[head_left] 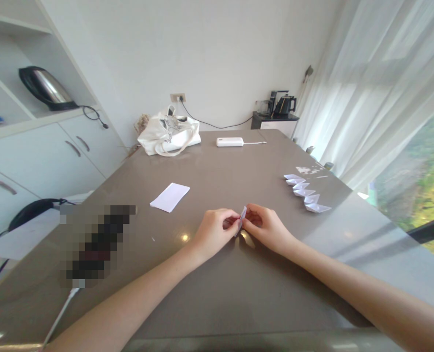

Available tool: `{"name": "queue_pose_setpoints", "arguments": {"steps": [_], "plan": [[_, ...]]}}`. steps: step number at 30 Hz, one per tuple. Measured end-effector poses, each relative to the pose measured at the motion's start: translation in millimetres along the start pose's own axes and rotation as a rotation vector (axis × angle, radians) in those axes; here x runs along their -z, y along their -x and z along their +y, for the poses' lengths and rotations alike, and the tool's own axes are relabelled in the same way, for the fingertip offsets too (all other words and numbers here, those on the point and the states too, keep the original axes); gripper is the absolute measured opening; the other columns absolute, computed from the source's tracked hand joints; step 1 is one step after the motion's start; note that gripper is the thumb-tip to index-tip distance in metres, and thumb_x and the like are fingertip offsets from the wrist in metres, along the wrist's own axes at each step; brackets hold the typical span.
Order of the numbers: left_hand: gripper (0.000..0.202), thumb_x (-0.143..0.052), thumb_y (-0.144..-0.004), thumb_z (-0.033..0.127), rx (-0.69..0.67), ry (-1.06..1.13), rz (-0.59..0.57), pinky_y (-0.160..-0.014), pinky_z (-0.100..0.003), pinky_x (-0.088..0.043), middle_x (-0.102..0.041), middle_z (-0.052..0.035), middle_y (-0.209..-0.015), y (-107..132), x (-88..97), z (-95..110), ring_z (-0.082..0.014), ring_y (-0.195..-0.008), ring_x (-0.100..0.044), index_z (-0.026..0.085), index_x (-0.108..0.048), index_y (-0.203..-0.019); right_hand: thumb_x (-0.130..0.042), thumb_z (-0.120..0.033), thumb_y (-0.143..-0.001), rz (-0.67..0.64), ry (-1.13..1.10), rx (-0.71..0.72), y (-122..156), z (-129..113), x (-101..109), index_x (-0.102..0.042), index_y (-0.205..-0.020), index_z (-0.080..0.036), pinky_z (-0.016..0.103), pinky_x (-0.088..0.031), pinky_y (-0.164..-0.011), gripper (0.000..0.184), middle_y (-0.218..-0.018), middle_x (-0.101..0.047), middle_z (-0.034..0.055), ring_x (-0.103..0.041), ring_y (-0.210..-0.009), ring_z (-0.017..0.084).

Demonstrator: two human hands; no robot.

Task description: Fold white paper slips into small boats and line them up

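Note:
A small folded piece of white paper is pinched between my two hands, slanted on edge just above the table. My left hand grips it from the left with thumb and fingers together. From the right, my right hand closes its thumb and fingertips on the same paper; the fingers hide part of its folds. Several folded paper boats stand in a slanting row to the right of my hands. Left of them, a stack of white paper sheets lies flat on the table.
The brown glossy table carries a white bag and a white power strip-like device at the far end. A blurred-out dark object with a white cable lies at left. Paper scraps lie near the right edge.

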State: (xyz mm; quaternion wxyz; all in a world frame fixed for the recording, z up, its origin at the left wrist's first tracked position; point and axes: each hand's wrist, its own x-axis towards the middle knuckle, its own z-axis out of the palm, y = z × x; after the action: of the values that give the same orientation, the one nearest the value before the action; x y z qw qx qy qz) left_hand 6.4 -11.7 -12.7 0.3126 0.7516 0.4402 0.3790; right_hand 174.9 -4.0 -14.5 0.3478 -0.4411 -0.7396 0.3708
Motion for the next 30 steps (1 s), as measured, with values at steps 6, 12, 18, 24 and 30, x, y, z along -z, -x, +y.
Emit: {"name": "queue_pose_setpoints", "arguments": {"steps": [6,12,18,24,30], "plan": [[0.012,-0.056,-0.081,0.015,-0.111,-0.153,0.049,-0.069,-0.025,-0.052,-0.07,-0.005,-0.079,2,-3.1,6,-0.0154,-0.07,-0.066,0.015,-0.068,-0.084,-0.054,-0.018,-0.073,0.063,0.088,-0.022,4,0,-5,-0.045,-0.074,-0.02,0.023,-0.043,-0.055,0.009,-0.068,-0.06,-0.0009,-0.057,-0.061,0.014],[0.015,-0.055,-0.083,0.013,-0.164,-0.189,0.054,-0.074,-0.027,-0.052,-0.068,-0.0056,-0.086,2,-3.3,4,-0.0151,-0.076,-0.065,0.016,-0.066,-0.091,-0.051,-0.018,-0.077,0.02,-0.294,-0.019,-1,11,-6,-0.042,-0.085,-0.021,0.024,-0.045,-0.058,0.013,-0.073,-0.062,-0.0003,-0.059,-0.067,0.014],[0.019,-0.059,-0.078,0.007,-0.126,-0.13,0.073,-0.069,-0.024,-0.052,-0.067,-0.0034,-0.081,-1,3.1,2,-0.0121,-0.069,-0.063,0.016,-0.067,-0.092,-0.055,-0.021,-0.078,-0.029,-0.378,-0.111,-4,5,-4,-0.046,-0.09,-0.018,0.024,-0.045,-0.056,0.016,-0.065,-0.062,-0.0012,-0.056,-0.058,0.012],[0.02,-0.065,-0.076,0.014,-0.027,-0.003,0.089,-0.072,-0.027,-0.053,-0.069,-0.006,-0.088,-5,10.1,-3,-0.0146,-0.074,-0.065,0.016,-0.068,-0.096,-0.06,-0.025,-0.076,-0.054,-0.513,-0.166,-5,3,1,-0.051,-0.092,-0.016,0.021,-0.043,-0.053,0.02,-0.066,-0.063,-0.0006,-0.056,-0.056,0.01],[0.021,-0.065,-0.077,0.022,0.08,0.256,0.003,-0.079,-0.031,-0.054,-0.073,-0.0089,-0.09,-6,11.6,-9,-0.02,-0.081,-0.068,0.014,-0.07,-0.096,-0.062,-0.029,-0.077,-0.08,-0.599,-0.209,-5,6,2,-0.054,-0.093,-0.016,0.02,-0.043,-0.053,0.023,-0.072,-0.065,0.0014,-0.057,-0.058,0.01]]}}
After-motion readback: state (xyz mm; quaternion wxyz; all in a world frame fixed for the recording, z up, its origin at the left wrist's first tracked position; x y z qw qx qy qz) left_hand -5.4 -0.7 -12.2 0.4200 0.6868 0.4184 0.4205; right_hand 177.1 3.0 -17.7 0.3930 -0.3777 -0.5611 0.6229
